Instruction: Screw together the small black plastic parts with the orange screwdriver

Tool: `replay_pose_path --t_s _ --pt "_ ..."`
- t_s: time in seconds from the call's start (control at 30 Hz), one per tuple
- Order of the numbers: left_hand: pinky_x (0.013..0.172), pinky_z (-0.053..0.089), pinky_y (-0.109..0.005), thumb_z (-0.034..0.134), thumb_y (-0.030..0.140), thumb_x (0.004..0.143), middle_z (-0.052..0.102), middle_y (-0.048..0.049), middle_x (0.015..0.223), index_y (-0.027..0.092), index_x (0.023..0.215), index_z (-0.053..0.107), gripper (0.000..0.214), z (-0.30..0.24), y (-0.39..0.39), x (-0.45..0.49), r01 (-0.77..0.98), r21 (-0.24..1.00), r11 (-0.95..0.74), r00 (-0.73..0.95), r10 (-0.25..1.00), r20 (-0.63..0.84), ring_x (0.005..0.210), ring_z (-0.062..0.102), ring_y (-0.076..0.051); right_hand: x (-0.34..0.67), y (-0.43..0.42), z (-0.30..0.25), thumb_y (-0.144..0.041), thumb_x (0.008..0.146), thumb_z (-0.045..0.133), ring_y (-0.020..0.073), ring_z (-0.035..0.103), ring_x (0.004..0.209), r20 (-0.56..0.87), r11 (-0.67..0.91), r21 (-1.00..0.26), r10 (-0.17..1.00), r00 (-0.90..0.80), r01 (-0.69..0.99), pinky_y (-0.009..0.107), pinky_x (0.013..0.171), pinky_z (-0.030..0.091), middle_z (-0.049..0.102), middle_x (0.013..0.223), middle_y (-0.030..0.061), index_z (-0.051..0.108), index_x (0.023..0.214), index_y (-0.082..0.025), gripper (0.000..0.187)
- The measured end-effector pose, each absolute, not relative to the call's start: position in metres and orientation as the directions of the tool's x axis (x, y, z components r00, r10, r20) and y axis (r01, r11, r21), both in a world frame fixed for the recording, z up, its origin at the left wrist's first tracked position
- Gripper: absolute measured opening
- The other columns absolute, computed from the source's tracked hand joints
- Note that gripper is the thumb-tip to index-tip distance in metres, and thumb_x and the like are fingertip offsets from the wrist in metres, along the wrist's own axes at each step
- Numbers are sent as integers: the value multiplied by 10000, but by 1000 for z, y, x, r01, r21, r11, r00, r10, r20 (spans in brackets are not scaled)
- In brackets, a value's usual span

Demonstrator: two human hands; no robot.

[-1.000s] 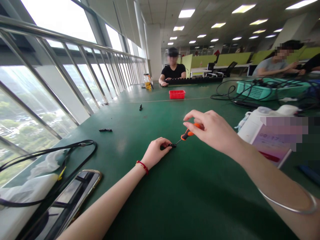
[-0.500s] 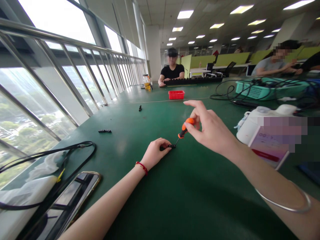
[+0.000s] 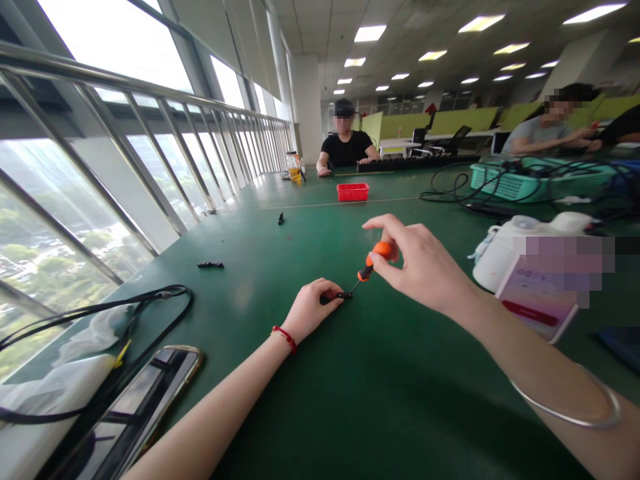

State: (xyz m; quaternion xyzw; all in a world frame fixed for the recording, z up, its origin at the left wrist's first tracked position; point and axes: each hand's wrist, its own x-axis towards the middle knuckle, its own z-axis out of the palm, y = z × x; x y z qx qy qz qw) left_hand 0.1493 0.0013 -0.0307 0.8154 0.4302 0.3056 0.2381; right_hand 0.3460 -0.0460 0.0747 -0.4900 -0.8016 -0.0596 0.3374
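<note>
My left hand [image 3: 315, 307] rests on the green table [image 3: 400, 380] and pinches a small black part [image 3: 344, 295] between thumb and fingers; its exact kind is too small to make out. Above and to the right, my right hand [image 3: 420, 263] grips the rounded end of an orange and black screwdriver [image 3: 367, 268], index finger raised off the handle. The screwdriver slants down to the left, and its thin shaft meets the right end of the black part. Two other small black pieces lie farther off: one [image 3: 211, 265] to the left, another [image 3: 281, 219] beyond my left hand.
A red tray [image 3: 353, 192] stands mid-table, before a person in black [image 3: 345, 143]. On the right are a teal basket [image 3: 520, 183] with cables, a white bottle [image 3: 500, 250] and a box [image 3: 537, 293]. A phone [image 3: 145, 393] and black cables [image 3: 170, 293] lie near left.
My right hand's raised fingers and the screwdriver's handle have dipped slightly. My left hand keeps its hold on the black part. Across the table, the person's long black object has shifted right.
</note>
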Motion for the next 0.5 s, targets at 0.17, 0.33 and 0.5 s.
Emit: replay_pose_path --t_s 0.17,0.33,0.5 --pt "687 465 -252 586 214 759 620 -29 834 175 853 667 130 -32 2 148 553 647 -525 451 842 297 741 570 -143 346 -45 74 -391 866 447 141 476 511 564 492 -274 778 -277 826 334 773 378 510 506 -56 522 1016 -204 252" --pt "699 462 -253 593 213 758 623 -29 852 175 858 671 132 -32 3 148 555 654 -513 446 848 287 753 569 -143 345 -47 75 -228 823 464 166 550 702 624 524 -250 731 -278 814 312 764 380 601 763 11 417 1208 -188 389" --pt "700 458 -256 594 202 758 620 -29 843 172 860 678 135 -32 3 148 556 646 -523 455 842 290 754 565 -144 348 -46 76 -392 866 447 150 489 548 527 492 -245 791 -311 836 318 734 381 515 537 -40 537 987 -208 238"
